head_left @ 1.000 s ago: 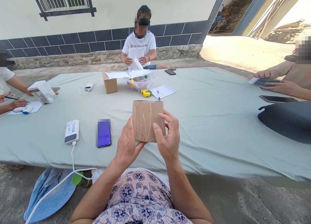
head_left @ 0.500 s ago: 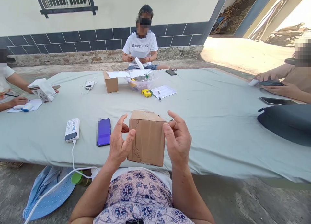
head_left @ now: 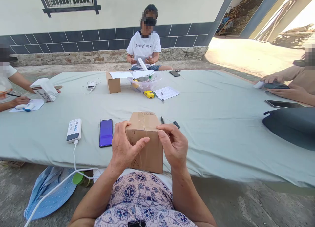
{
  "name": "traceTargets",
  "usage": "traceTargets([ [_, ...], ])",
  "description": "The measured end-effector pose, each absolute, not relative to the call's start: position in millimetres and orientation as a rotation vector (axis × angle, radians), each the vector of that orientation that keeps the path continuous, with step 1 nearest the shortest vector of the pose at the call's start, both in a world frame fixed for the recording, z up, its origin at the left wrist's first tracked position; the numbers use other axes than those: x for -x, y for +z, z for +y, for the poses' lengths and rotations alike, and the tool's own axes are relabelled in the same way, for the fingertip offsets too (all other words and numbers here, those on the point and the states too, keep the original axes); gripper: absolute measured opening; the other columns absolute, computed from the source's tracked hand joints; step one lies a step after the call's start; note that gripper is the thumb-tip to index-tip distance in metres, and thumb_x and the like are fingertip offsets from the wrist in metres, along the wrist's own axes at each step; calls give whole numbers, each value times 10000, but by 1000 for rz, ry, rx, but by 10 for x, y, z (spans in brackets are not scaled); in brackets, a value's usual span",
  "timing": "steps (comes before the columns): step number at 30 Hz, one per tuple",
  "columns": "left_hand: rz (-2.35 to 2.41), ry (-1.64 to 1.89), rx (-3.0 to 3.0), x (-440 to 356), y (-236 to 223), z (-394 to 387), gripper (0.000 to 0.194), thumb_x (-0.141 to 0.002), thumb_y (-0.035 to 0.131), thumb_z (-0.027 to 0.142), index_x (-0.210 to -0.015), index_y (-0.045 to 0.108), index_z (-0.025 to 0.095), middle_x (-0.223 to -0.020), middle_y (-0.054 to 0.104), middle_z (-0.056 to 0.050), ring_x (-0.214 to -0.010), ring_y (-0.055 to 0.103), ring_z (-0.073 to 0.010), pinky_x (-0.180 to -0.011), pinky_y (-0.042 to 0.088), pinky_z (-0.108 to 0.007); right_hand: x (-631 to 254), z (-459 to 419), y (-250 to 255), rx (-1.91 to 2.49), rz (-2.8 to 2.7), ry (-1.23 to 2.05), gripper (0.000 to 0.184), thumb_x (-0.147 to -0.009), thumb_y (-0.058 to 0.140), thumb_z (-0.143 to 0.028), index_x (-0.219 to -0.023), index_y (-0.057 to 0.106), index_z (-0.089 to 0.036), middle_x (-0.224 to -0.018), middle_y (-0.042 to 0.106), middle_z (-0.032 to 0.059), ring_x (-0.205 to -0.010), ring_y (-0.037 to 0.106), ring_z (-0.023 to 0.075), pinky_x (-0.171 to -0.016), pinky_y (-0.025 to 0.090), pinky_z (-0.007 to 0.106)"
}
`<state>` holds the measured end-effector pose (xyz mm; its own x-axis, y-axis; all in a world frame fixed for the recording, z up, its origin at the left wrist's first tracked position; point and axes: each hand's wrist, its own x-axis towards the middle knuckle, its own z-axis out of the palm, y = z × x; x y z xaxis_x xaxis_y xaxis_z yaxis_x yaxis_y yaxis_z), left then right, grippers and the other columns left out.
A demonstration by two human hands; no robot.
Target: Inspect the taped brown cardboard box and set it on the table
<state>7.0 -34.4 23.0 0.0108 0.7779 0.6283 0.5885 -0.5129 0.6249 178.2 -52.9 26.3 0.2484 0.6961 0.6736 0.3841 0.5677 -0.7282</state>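
Note:
A small brown cardboard box (head_left: 145,145) with tape over its top seam stands near the front edge of the cloth-covered table (head_left: 209,122). My left hand (head_left: 124,148) grips its left side, thumb across the near face. My right hand (head_left: 174,146) grips its right side, fingers curled over the upper corner. A purple phone (head_left: 106,133) lies just left of the box. A black pen (head_left: 162,119) and its cap (head_left: 176,124) lie just behind the box on the right.
A white power bank (head_left: 73,130) with a cable lies left of the phone. Farther back are another cardboard box (head_left: 113,82), a clear bowl (head_left: 142,82), a yellow tape measure (head_left: 149,94) and papers. Three other people sit around the table. A dark bag (head_left: 290,127) rests at right.
The box was held up with one face toward me, then tipped and lowered near the table's front edge. Both hands closed on its sides. The pen and cap came into view.

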Motion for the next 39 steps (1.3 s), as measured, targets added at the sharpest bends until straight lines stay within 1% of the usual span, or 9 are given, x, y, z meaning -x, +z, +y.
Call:
traceTargets([
  [4, 1461, 1543, -2103, -54, 235, -346, 480, -827, 711, 549, -1111, 506, 220, -1041, 576, -69, -1005, 595, -245, -854, 519, -380, -1764, -537, 283, 988, -1378, 295, 109, -924, 623, -303, -873, 688, -231, -723, 619, -26, -538, 437, 107, -569, 414, 280],
  [13, 1371, 1585, -2133, -69, 233, -343, 188, -992, 450, 338, -1094, 540, 208, -1031, 599, -74, -976, 587, -209, -848, 500, -345, -1791, -518, 272, 1023, -1348, 279, 147, -942, 599, -296, -835, 677, -233, -698, 596, -23, -609, 480, 127, -601, 399, 279],
  [17, 1328, 1616, -2122, -65, 231, -328, 217, -1006, 369, 270, -1085, 563, 211, -1018, 623, -74, -979, 594, -204, -845, 498, -339, -1797, -515, 273, 1054, -1312, 276, 170, -942, 593, -335, -838, 680, -232, -707, 609, -12, -623, 497, 141, -611, 415, 288],
  [24, 1286, 1638, -2114, -62, 229, -317, 242, -1010, 370, 257, -1101, 589, 214, -1038, 637, -75, -992, 602, -200, -855, 501, -336, -1788, -509, 243, 1054, -1292, 281, 177, -947, 588, -358, -864, 684, -236, -733, 615, -9, -623, 487, 141, -615, 426, 289],
  [28, 1325, 1663, -2085, -67, 193, -289, 220, -1007, 399, 298, -1120, 568, 213, -1066, 627, -86, -1008, 598, -211, -840, 509, -346, -1801, -475, 222, 1061, -1343, 259, 166, -942, 581, -350, -1017, 688, -247, -720, 496, -30, -642, 468, 143, -675, 456, 305],
  [30, 1314, 1702, -2096, -59, 171, -265, 210, -1005, 401, 296, -1117, 555, 208, -1085, 617, -94, -1037, 591, -216, -877, 507, -361, -1815, -459, 216, 1061, -1394, 260, 230, -927, 596, -349, -1122, 670, -253, -733, 447, -36, -673, 472, 148, -710, 474, 315],
  [34, 1313, 1764, -2108, -10, 154, -214, 187, -994, 405, 270, -1097, 545, 199, -1118, 613, -107, -1097, 583, -225, -957, 488, -392, -1848, -437, 204, 1065, -1442, 324, 323, -929, 609, -365, -1236, 630, -268, -846, 529, -9, -783, 548, 160, -790, 522, 333],
  [37, 1388, 1761, -2038, 45, 162, -181, 174, -987, 416, 275, -1073, 545, 197, -1104, 631, -106, -1057, 603, -217, -894, 509, -366, -1879, -421, 186, 1053, -1501, 382, 363, -940, 611, -393, -1284, 609, -279, -1050, 642, 43, -936, 631, 186, -867, 551, 362],
  [39, 1451, 1740, -1982, 88, 168, -158, 174, -985, 420, 291, -1065, 547, 201, -1081, 645, -97, -1005, 618, -207, -833, 519, -341, -1901, -410, 175, 1052, -1543, 417, 369, -947, 606, -418, -1289, 606, -280, -1185, 671, 71, -1049, 658, 215, -901, 561, 386],
])
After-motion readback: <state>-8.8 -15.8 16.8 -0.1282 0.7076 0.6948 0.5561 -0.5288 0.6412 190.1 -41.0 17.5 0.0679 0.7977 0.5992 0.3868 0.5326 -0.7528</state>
